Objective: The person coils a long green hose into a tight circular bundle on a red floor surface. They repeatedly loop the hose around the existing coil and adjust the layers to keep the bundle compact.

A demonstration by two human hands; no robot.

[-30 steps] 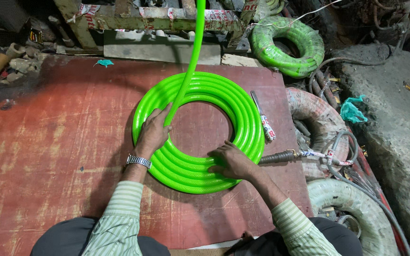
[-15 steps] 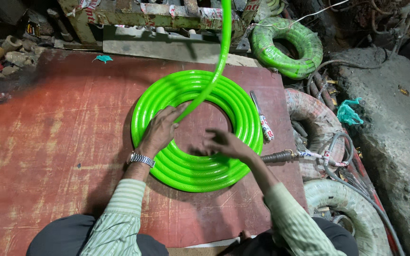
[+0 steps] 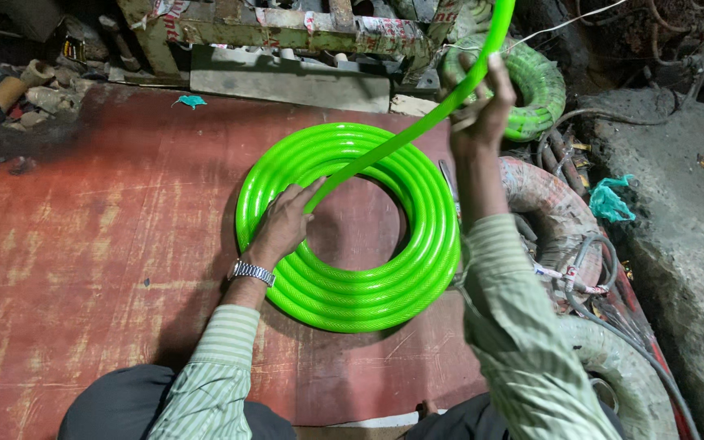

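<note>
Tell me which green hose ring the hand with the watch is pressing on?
The big bright green coil lying flat on the red board. The left hand rests on its left side; the smaller green coil sits untouched farther back.

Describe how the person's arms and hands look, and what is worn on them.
Both arms wear long sleeves with thin green and white stripes, buttoned cuffs at the wrists. The left hand is bare, with a silver metal wristwatch above it. The right hand is bare, without rings or gloves.

Green hose [image 3: 417,134]: free end cut off at top edge. Second green coil [image 3: 541,90]: partly hidden behind right hand [image 3: 482,106]. Left hand [image 3: 283,228]: palm covers coil's inner turns.
</note>
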